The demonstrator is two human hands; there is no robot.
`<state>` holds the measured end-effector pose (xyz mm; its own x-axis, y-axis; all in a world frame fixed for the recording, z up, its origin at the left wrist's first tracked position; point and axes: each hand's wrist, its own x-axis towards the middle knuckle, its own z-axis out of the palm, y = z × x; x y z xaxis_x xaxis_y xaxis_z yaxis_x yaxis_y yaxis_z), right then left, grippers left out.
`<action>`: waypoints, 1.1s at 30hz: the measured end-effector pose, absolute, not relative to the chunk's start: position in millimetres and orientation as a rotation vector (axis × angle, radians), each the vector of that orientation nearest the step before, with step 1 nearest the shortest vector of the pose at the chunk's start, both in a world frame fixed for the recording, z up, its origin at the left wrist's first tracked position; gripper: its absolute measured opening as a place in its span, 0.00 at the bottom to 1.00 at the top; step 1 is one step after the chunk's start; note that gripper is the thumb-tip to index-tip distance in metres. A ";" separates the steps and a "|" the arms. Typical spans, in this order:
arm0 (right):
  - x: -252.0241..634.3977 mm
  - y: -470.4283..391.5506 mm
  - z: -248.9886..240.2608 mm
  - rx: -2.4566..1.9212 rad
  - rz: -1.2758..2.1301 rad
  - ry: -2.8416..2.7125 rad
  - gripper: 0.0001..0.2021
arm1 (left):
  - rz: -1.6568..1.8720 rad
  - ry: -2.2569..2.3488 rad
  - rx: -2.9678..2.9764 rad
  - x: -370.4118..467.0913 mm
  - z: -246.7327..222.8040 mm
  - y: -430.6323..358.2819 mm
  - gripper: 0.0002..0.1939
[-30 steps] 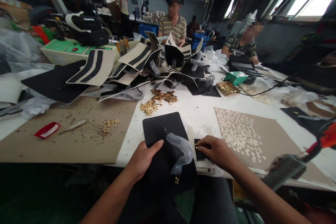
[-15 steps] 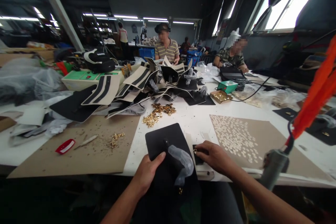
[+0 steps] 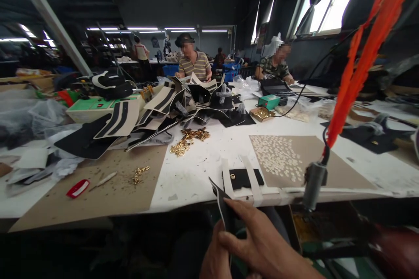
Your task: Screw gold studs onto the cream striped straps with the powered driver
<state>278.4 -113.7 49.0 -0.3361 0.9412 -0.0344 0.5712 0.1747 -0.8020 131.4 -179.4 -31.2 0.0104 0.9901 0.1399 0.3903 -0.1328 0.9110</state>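
Observation:
Both my hands are low at the bottom edge, below the table's front. My right hand (image 3: pixel 262 244) wraps its fingers over a black leather panel (image 3: pixel 225 209) that stands edge-on and tilted. My left hand (image 3: pixel 213 260) grips the same panel from the left, mostly hidden. On the white table (image 3: pixel 199 174) just beyond lies a small black patch (image 3: pixel 245 178) with a gold stud, held down by white tape strips.
A gold hardware pile (image 3: pixel 189 139), brown cardboard (image 3: pixel 108 192) with a red cutter (image 3: pixel 77 188) and an awl (image 3: pixel 103 180), and a card of small gold pieces (image 3: pixel 278 159) lie around. A tool on an orange strap (image 3: pixel 356 69) hangs at right. Two people sit across behind stacked panels (image 3: pixel 170 100).
The black panel has come off the table into both hands and stands edge-on below the table edge. My right hand left the small taped patch. The view tilted up.

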 end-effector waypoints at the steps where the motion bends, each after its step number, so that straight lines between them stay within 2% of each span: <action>1: 285.4 -116.2 44.8 -1.368 1.074 -1.923 0.31 | 1.130 1.408 1.622 132.7 -32.5 -181.0 0.42; 2: 293.0 -118.1 40.9 -1.306 1.129 -1.866 0.26 | 1.136 1.337 1.637 132.3 -31.1 -179.7 0.41; 4: 308.1 -120.6 33.1 -1.238 1.280 -1.714 0.18 | 1.139 1.218 1.606 126.8 -22.9 -170.4 0.31; 6: 319.1 -121.5 26.4 -1.229 1.458 -1.518 0.16 | 1.176 1.245 1.507 116.1 -12.4 -156.9 0.23; 7: 322.1 -120.8 24.4 -1.211 1.536 -1.428 0.15 | 1.212 1.296 1.461 109.6 -7.7 -150.1 0.22; 8: 323.3 -119.0 23.8 -1.169 1.605 -1.361 0.14 | 1.242 1.346 1.427 103.0 -3.6 -143.8 0.24; 11: 320.8 -104.3 33.1 -0.949 1.761 -1.359 0.13 | 1.251 1.384 1.391 87.5 7.5 -127.7 0.43; 12: 320.2 -96.2 39.2 -0.902 1.781 -1.394 0.12 | 1.218 1.388 1.386 85.5 11.6 -122.9 0.45; 13: 320.6 -87.1 45.9 -0.886 1.771 -1.426 0.11 | 1.173 1.395 1.393 85.8 16.0 -118.5 0.41; 16: 328.8 -61.4 61.5 -0.981 1.635 -1.524 0.11 | 1.059 1.368 1.514 98.6 26.4 -108.4 0.12; 17: 332.6 -56.3 63.0 -1.026 1.578 -1.582 0.12 | 1.031 1.320 1.551 105.2 27.3 -106.8 0.10; 21: 341.3 -63.5 45.4 -1.179 1.466 -1.719 0.19 | 0.939 1.232 1.370 125.9 12.9 -108.9 0.10; 24: 338.6 -78.3 21.8 -1.261 1.551 -1.650 0.20 | 0.881 1.240 1.128 128.2 -4.4 -107.6 0.16; 27: 332.1 -71.2 7.5 -1.344 1.432 -1.655 0.20 | 0.851 1.244 1.058 126.1 -10.0 -88.9 0.19; 33: 322.5 -11.9 -0.9 -1.629 1.039 -1.728 0.15 | 0.744 1.441 1.291 124.5 2.8 -16.3 0.12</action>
<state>322.5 -11.9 -0.9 -0.1209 0.9856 -0.1185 0.5666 -0.0295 -0.8235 124.5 -16.3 2.8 0.0938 0.9559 -0.2782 0.3267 0.2344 0.9156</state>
